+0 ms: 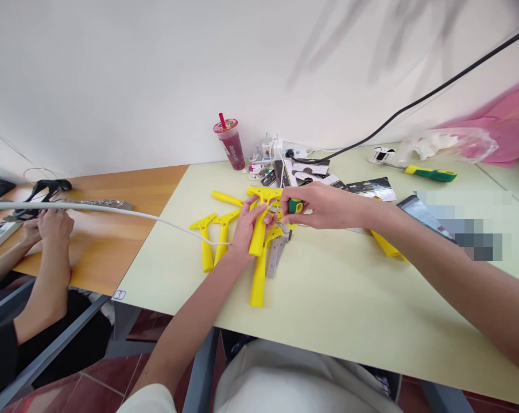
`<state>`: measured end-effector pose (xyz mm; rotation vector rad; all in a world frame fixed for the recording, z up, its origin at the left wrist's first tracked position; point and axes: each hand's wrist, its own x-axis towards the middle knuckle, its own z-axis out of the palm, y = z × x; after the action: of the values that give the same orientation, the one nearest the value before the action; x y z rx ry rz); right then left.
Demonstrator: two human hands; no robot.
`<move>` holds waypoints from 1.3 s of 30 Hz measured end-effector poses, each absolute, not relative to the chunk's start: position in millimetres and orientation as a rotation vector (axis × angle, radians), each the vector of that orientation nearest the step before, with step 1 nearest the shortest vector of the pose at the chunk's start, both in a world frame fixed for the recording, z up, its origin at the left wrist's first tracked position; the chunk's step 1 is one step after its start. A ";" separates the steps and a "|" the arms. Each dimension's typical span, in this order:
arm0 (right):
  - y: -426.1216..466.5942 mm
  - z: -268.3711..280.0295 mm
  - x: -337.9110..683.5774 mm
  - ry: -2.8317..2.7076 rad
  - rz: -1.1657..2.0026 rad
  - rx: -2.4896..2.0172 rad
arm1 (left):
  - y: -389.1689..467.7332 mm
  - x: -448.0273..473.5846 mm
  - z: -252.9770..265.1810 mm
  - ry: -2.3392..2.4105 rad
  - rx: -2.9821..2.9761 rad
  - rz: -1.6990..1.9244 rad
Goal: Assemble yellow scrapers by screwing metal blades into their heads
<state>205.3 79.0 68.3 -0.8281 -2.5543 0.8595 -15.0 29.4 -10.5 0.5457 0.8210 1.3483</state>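
Observation:
My left hand (243, 228) is wrapped around a yellow plastic scraper (258, 235), its wide head pointing away from me. In my right hand (311, 205) is a screwdriver with a green and yellow handle (294, 206), close to the right side of the scraper's head; whether its tip touches is hidden. Below lies another yellow scraper (258, 281), beside a flat grey metal blade (275, 259). Several more yellow scrapers (206, 252) rest on the table to the left of my left hand.
Behind my hands stand a red drink cup (232, 147), a power strip (300, 151) and black-and-white packets (374, 188). A second screwdriver (432, 173), a phone (426, 218) and a plastic bag (453, 144) lie right. A white cable (126, 212) crosses left, near a co-worker's hands (55, 223).

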 end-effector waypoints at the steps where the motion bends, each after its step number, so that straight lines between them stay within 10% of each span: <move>1: 78.8 70.6 206.6 -2.552 0.856 -0.841 | 29.5 -14.7 -9.9 0.825 0.542 1.352; 39: 75.5 111.4 238.5 -2.120 0.512 -0.970 | 16.0 -5.1 -7.8 0.638 0.566 0.922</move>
<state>238.5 75.5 111.4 -0.9703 -2.1201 0.5125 -5.1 16.0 -7.8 0.5663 0.6382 0.9223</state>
